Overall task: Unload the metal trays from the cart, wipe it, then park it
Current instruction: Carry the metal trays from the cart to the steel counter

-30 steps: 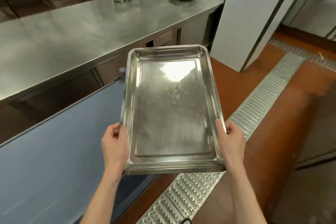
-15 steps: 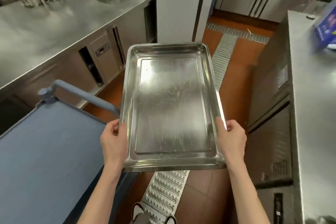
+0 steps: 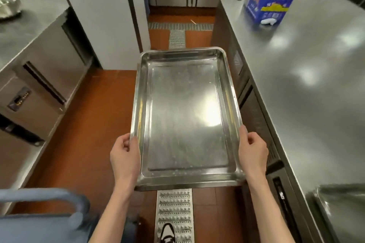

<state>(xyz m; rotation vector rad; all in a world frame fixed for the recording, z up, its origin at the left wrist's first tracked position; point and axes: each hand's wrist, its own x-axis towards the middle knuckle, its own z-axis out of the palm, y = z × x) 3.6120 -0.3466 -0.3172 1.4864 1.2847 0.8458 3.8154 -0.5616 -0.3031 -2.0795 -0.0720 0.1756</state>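
An empty rectangular metal tray (image 3: 185, 116) is held level in the air over the orange floor, in the aisle between two steel counters. My left hand (image 3: 124, 156) grips its left rim near the close corner and my right hand (image 3: 251, 152) grips its right rim. The blue cart (image 3: 39, 221), with its rounded handle, shows at the bottom left, behind and left of the tray. Another metal tray (image 3: 343, 209) lies on the right counter at the bottom right, partly cut off by the frame.
A steel counter (image 3: 308, 89) runs along the right, carrying a blue box of wipes (image 3: 270, 0) at its far end. A left counter (image 3: 29, 31) holds a metal bowl (image 3: 7, 4). A white pillar (image 3: 102, 16) stands ahead; a floor drain grate (image 3: 174, 215) runs underfoot.
My view has swung to the right, away from the left counter and the cart toward the right counter. The tray stays gripped in both hands the same way.
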